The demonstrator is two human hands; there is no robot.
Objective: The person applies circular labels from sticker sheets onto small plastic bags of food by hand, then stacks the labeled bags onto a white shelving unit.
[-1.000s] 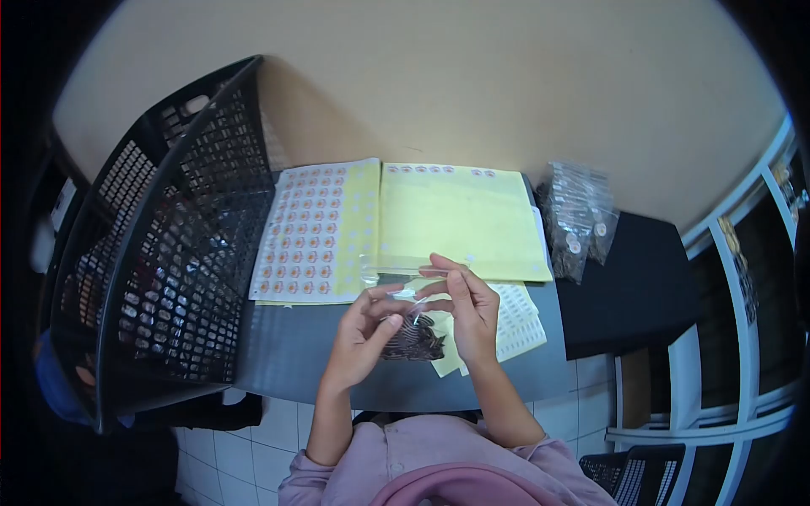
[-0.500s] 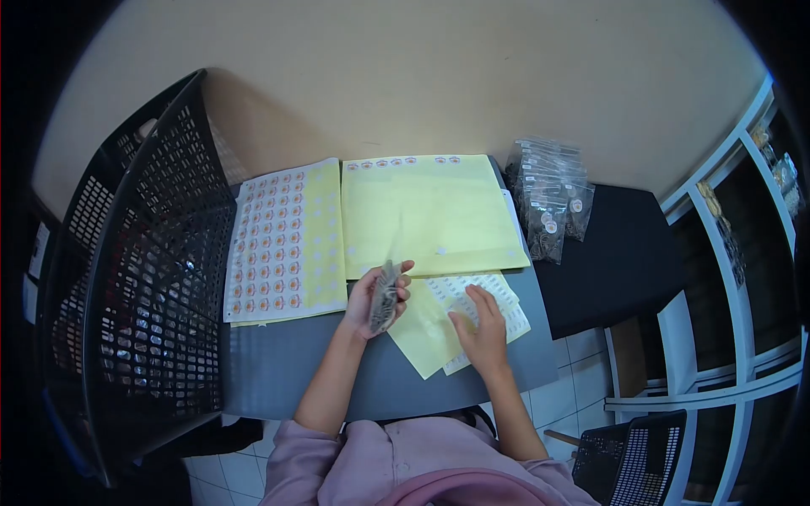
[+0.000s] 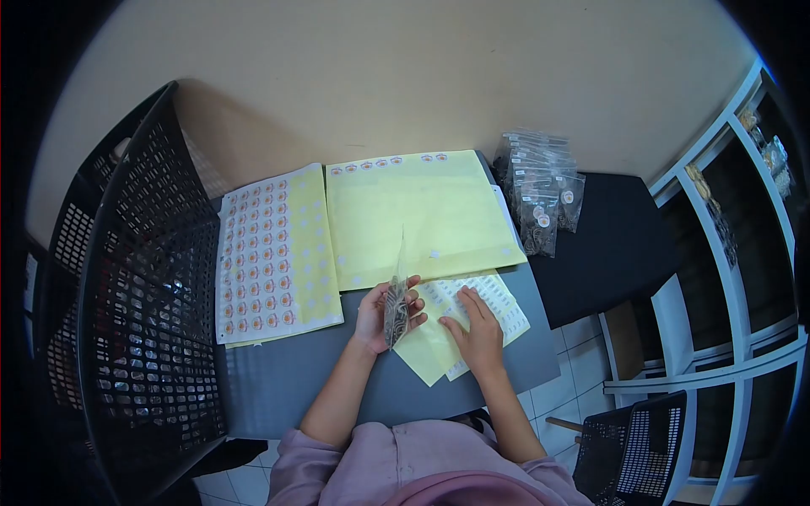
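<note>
- Nearest is the person's pink sleeve, at the bottom edge of the view, with both forearms reaching up onto the grey table.
- The left hand is closed around a small clear bag with dark contents; it holds the bag upright and edge-on, the thumb on the side facing the person and the fingers curled round the far side. The empty top of the bag sticks up above the fingers.
- The bag is above the table, just left of the small sheet and in front of the big yellow sheet's near edge.
- The right hand lies palm down on a small label sheet, fingers together and stretched out flat. Whether a fingertip is lifting a label, I cannot tell.
- That sheet rests on a loose yellow backing that pokes out toward the person.
- Farther back lies a big yellow sheet, almost bare, with a row of round stickers along its far edge.
- Left of it, touching, is a sticker sheet with many rows of orange-ringed stickers.
- At the left stands a black mesh basket, its wall above the table edge.
- Far right, by the wall, is a pile of filled bags, some with round stickers on them.
- A white shelf stands at the right side.
</note>
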